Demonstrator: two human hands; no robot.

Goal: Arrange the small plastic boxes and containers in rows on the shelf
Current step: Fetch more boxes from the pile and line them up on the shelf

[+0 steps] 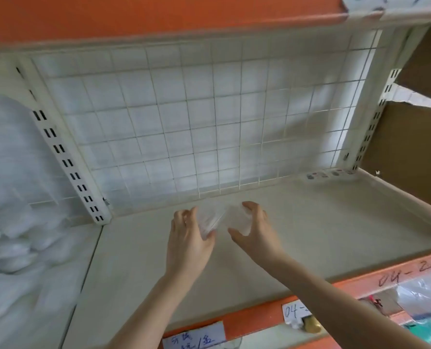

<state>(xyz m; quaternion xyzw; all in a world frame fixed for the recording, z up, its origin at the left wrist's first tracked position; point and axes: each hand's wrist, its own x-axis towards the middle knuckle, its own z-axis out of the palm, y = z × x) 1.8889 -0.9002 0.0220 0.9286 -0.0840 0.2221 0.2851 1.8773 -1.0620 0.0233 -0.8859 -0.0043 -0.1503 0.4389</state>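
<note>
Left hand (188, 239) grips one clear box (208, 219), right hand (256, 229) another (237, 219); set both squarely near far grid (184, 122), starting shelf (310, 222) row.

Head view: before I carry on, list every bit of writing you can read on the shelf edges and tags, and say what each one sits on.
"04-2": handwritten on the orange shelf edge, at right.
"04-": handwritten on a white tag on the same edge; the rest is cut off by an arm.
Handwritten characters on the white paper label at the bottom: too blurred to read.
Small stickers at the shelf's back right corner: too small to read.
</note>
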